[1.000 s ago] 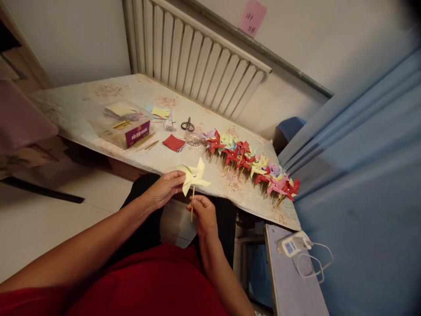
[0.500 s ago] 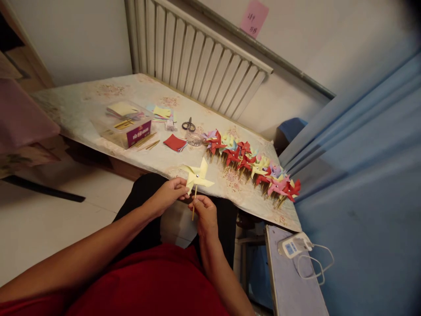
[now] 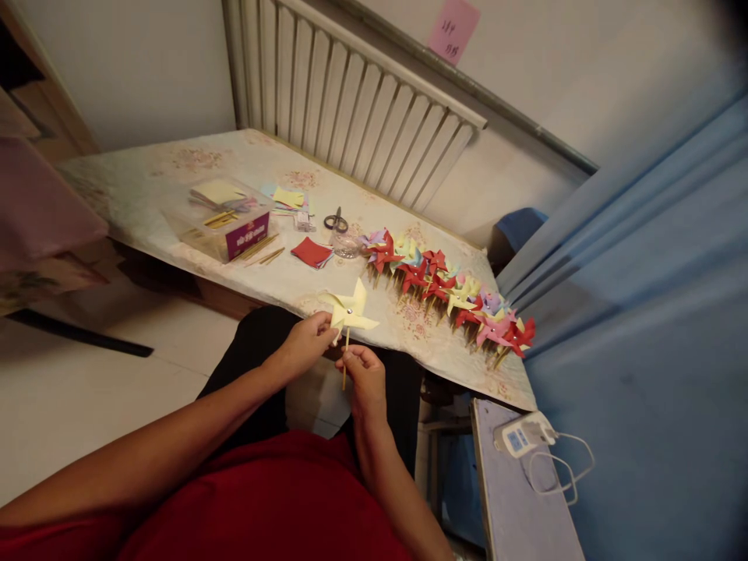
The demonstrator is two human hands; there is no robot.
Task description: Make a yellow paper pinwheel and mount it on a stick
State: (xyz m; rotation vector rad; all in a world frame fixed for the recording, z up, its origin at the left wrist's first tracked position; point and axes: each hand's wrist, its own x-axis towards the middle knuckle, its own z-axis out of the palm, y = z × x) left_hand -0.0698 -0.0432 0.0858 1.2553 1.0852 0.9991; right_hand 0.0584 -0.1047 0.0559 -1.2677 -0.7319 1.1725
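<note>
A pale yellow paper pinwheel (image 3: 353,308) on a thin wooden stick is held over the table's front edge, above my lap. My left hand (image 3: 311,340) pinches one of its lower left blades between thumb and fingers. Lower down, my right hand (image 3: 365,372) is closed round the stick, whose end pokes out below the fingers. A small round fastener shows at the pinwheel's centre. To the right stand several finished pinwheels (image 3: 438,288) in red, yellow, pink and purple, packed close together on the table.
On the flowered tablecloth (image 3: 146,183) are a clear plastic box (image 3: 248,235) with paper and sticks, loose sticks (image 3: 272,256), red paper squares (image 3: 312,253), scissors (image 3: 336,221) and a small clear dish (image 3: 347,246). A power strip (image 3: 524,433) lies at right, beside the blue curtain (image 3: 636,351).
Both hands keep their hold on the yellow pinwheel. Its blades have tilted very slightly; little else differs.
</note>
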